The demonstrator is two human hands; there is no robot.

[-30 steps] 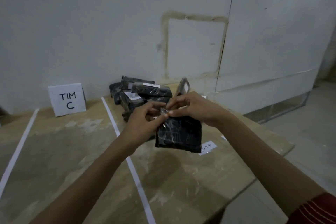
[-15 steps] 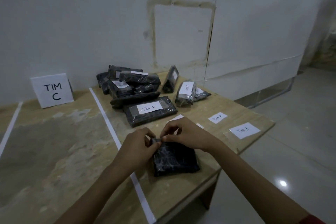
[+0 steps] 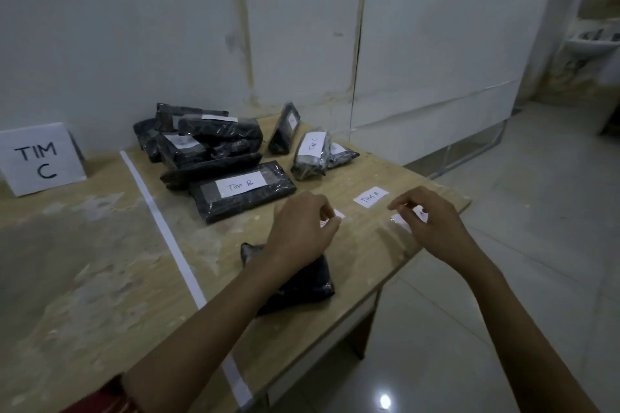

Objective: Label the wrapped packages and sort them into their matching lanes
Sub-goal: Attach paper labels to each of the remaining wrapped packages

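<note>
Insp. note. Both hands were apart over the right-hand corner of the table [image 3: 100, 278], neither on a pkg. L hand [image 3: 302, 231] hung with fingers curled above a small paper slip [image 3: 337, 214], mostly hidden by the knuckles; we couldn't tell whether it pinched the slip. R hand [image 3: 432, 228] sat further right, thumb and forefinger drawn close over a second slip [image 3: 401, 222] (a sheen like clear tape lay around it). Grip or mere touch: cannot tell. Between the hands and slightly further back lay a loose label [image 3: 370, 197] reading "Tim A".

The black wrapped pkg [image 3: 317, 282] lay flat near the front edge, partly under the L forearm, right of the white tape line [image 3: 167, 228]. Behind it we noted a pkg marked "Tim B" [image 3: 241, 189], one marked "Tim C" [image 3: 312, 151] to its right, a tilted pkg [image 3: 285, 129] further back, and a heap of wrapped pkgs [image 3: 201, 141] near the wall. A "TIM C" sign [image 3: 40, 157] stood left of the tape line.
</note>
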